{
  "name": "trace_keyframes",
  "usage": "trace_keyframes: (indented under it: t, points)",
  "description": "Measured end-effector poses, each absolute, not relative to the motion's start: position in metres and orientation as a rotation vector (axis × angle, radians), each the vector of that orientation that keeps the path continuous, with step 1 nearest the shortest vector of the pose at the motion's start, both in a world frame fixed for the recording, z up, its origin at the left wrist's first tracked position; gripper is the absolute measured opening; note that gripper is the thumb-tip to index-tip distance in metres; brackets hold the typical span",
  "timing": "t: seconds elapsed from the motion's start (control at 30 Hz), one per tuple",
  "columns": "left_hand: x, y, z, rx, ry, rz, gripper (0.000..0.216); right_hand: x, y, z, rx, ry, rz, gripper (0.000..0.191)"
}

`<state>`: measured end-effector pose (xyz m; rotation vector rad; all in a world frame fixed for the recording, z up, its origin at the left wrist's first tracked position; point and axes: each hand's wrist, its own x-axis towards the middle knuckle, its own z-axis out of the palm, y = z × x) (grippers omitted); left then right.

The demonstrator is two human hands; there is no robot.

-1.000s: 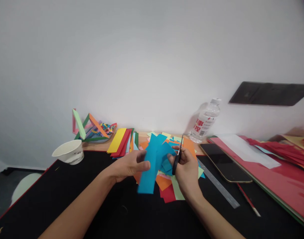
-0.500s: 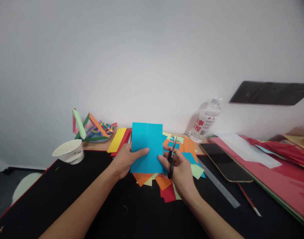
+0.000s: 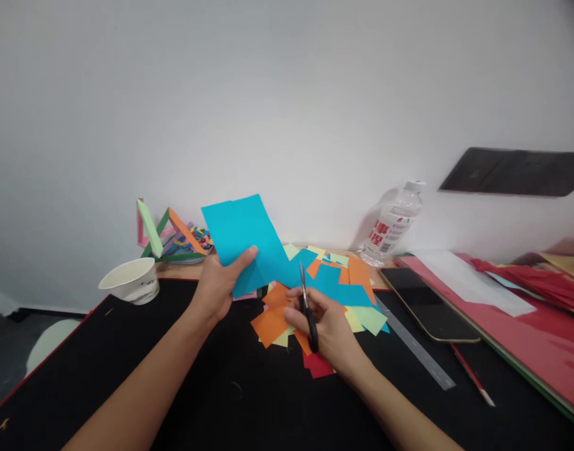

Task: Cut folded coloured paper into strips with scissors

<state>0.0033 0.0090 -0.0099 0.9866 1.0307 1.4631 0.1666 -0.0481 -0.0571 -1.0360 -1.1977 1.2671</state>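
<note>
My left hand (image 3: 220, 285) grips blue paper (image 3: 242, 235) near its lower edge, thumb on the front face, and holds it tilted above the table. In my right hand (image 3: 322, 322) is a pair of scissors (image 3: 308, 310) with black handles, the blades pointing up and away from me. The blades look closed and are apart from the held paper. Below and behind the right hand lies a loose pile of cut paper pieces, among them orange paper (image 3: 271, 322), red paper (image 3: 318, 364) and light green paper (image 3: 369, 318).
A white paper bowl (image 3: 131, 280) and folded paper strips (image 3: 188, 232) stand at the left. To the right are a water bottle (image 3: 394, 225), a phone (image 3: 425, 304), a clear ruler (image 3: 416, 347), a thin red-handled tool (image 3: 472, 376) and stacked red sheets (image 3: 541, 351).
The blue paper has moved left and up in my left hand and is now tilted. My right hand has let go of its edge and moved slightly left and down with the scissors.
</note>
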Motion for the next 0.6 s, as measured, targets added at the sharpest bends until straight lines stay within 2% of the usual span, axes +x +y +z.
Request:
trace_keyframes:
  t: [0.13,0.6]
  points:
    - [0.002,0.011,-0.005,0.885,1.002,1.61,0.034,0.163,-0.054,-0.057,-1.022,-1.34,1.449,0.043]
    - [0.019,-0.006,-0.011,1.034,1.011,1.439,0.037,0.162,-0.062,-0.053,-0.948,-1.446,1.55,0.042]
